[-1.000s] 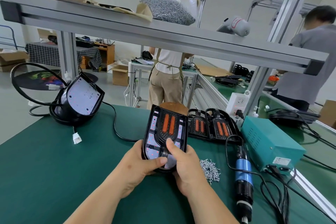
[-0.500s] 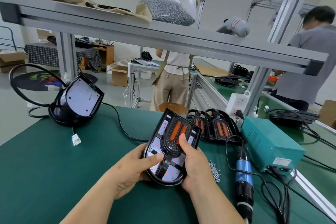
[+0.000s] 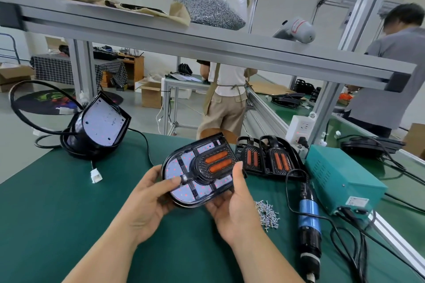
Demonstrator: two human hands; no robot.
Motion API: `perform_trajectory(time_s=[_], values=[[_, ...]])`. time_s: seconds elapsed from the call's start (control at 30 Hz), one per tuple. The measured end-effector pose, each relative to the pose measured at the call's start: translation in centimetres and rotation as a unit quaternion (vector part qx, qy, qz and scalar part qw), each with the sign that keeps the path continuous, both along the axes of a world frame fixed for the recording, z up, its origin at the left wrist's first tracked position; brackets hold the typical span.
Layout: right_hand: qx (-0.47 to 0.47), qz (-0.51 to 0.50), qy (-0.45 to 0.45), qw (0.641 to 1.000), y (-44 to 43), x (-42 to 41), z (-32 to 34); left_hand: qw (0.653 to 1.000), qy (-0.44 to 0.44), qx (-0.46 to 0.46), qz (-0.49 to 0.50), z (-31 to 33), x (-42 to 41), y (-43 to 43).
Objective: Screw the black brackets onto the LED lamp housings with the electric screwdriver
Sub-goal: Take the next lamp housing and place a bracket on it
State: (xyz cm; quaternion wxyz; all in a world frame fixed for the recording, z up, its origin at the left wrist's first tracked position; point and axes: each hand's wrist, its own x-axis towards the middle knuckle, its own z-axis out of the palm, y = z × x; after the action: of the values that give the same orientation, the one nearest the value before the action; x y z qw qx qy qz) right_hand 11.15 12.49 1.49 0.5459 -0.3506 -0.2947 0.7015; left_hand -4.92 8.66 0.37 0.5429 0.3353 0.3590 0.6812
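LED lamp housing (image 3: 177, 169) is held clear of the green mat (image 3: 46, 213), near the middle of the bench, tilted with its face towards the camera. A black rim is noted around a white board dotted with red points. The rounded end lies low and left, the straight end high and right. A black bracket (image 3: 215, 164) with two orange bars is seated on the face, its thin arms reaching across the board. The left hand (image 3: 147, 197) grips the rounded end, thumb pressed on a bracket arm, fingers curled beneath the rim. The right hand (image 3: 234, 210) grips the opposite side, thumb laid along the edge beside the orange bars, fingers underneath. Whether any screws are fitted cannot be told.

Two spare brackets (image 3: 266, 158) are laid just behind the right hand. A heap of loose screws (image 3: 268, 213) lies on the mat just right of the right wrist. The electric screwdriver (image 3: 309, 220) lies beside the heap, untouched, its black cable looped near a green power box (image 3: 340, 174). A second housing (image 3: 102, 125) is propped at the far left on coiled black cable, with a white connector (image 3: 96, 173) lying before it.

An aluminium shelf rail (image 3: 207, 46) crosses overhead, carrying a bag of screws (image 3: 209, 7). Open mat is recorded to the left and in front of the hands. The right side is crowded by tool, box and cables up to the bench edge. Two persons are seen at benches beyond.
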Motion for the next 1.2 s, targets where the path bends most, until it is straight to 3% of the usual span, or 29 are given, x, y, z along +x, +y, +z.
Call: perform_trajectory(time_s=[0.1, 0.23, 0.33, 0.53, 0.73, 1.2], values=[[-0.046, -0.021, -0.011, 0.999, 0.4, 0.0, -0.2, 0.999, -0.042, 0.001, -0.004, 0.0, -0.9, -0.1], [-0.016, 0.015, -0.026, 0.999, 0.9, 1.3, 0.4, 0.996, -0.089, -0.026, -0.001, 0.1, -1.8, -0.2], [-0.031, 0.121, -0.023, 0.992, 0.4, 1.6, 0.5, 0.996, -0.078, -0.049, -0.001, 0.1, -1.8, -0.2], [0.045, 0.171, -0.037, 0.984, 0.2, 2.2, 0.1, 0.999, -0.034, -0.02, 0.034, -0.1, -1.8, -0.2], [0.069, 0.139, -0.103, 0.982, 0.2, 1.8, -0.6, 0.999, -0.013, -0.016, 0.039, -0.4, -2.0, -0.1], [0.106, 0.11, -0.101, 0.983, 0.4, 1.7, -0.9, 0.999, -0.031, -0.028, 0.03, -0.1, -1.9, -0.4]])
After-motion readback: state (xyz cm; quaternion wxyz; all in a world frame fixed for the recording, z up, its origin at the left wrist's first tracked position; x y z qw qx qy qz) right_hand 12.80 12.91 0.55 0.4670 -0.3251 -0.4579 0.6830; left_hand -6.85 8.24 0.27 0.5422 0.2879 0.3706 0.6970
